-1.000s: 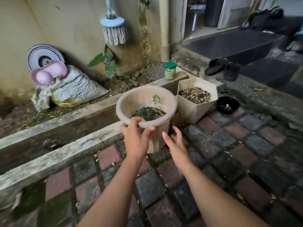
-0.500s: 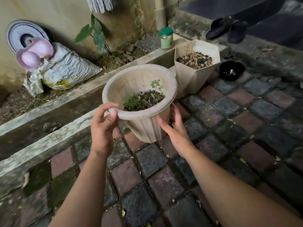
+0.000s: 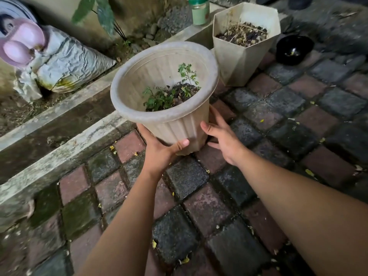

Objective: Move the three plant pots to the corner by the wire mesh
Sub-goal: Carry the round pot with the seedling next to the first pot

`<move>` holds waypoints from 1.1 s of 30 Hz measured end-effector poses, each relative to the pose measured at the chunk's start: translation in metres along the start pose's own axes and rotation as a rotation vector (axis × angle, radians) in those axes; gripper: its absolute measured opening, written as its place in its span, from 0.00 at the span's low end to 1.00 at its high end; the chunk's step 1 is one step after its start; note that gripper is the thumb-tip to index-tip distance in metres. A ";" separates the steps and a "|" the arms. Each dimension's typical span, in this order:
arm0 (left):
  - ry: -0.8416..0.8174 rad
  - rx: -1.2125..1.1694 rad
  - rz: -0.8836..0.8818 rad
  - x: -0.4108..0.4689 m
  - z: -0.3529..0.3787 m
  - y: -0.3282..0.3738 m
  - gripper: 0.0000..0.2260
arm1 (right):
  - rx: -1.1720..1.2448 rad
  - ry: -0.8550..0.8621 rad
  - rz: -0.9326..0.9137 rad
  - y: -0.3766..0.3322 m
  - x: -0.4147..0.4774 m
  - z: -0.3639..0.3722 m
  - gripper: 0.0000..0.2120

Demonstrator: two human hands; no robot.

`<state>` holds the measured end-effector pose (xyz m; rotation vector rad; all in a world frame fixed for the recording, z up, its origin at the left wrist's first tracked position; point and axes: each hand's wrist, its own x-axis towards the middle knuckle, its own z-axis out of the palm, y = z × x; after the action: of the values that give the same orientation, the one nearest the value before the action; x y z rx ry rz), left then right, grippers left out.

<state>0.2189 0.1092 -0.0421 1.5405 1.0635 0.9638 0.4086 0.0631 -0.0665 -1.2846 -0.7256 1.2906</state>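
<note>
Left hand [image 3: 161, 154] has the round ribbed pot [image 3: 175, 126] by its bottom. The thumb [image 3: 183, 143] is curled across the front of the lower wall, and the rest of the fingers disappear round the far side, so that's a proper wrap-around hold. Right hand [image 3: 223, 140] is on the opposite side of the pot's lower wall, fingers spread and fairly straight, pressing flat against it rather than curling. So the pot's sandwiched between the two palms, low down near its base.

The pot sits tipped a bit, with the mouth facing up toward the camera. Can't tell if the base is actually off the ground or still touching. Inside there's dark soil and a few scraggly little green plants [image 3: 159, 98], bunched toward the near-right side.

All this is over the brick paving [image 3: 199, 196], close to its left edge where the concrete curb [image 3: 59, 162] runs alongside a shallow gutter.

Just beyond the round pot, further along that same edge, a cream hexagonal pot [image 3: 239, 62] stands upright on the paving, filled with dry twiggy soil [image 3: 243, 33]. To its right, just beside it, is a small black pot [image 3: 294, 49].

On the ledge behind the hexagonal pot there's a jar with a green lid [image 3: 200, 10]. Across the gutter on the dirt, there's a crumpled grey sack [image 3: 71, 64] with something pink [image 3: 22, 42] on top, plus a big-leafed plant [image 3: 103, 14] by the wall.
</note>
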 end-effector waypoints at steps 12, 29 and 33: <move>0.004 -0.025 0.105 0.007 -0.004 0.004 0.61 | 0.130 -0.025 -0.046 -0.010 -0.016 0.013 0.56; 0.091 -0.123 0.308 0.023 -0.025 0.126 0.58 | 0.000 -0.062 -0.341 -0.180 -0.032 0.043 0.45; 0.230 -0.172 0.383 0.024 -0.032 0.159 0.51 | -0.037 -0.068 -0.468 -0.223 -0.035 0.072 0.43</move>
<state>0.2221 0.1208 0.1215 1.5448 0.8267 1.4857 0.3945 0.0922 0.1682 -1.0220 -1.0318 0.9439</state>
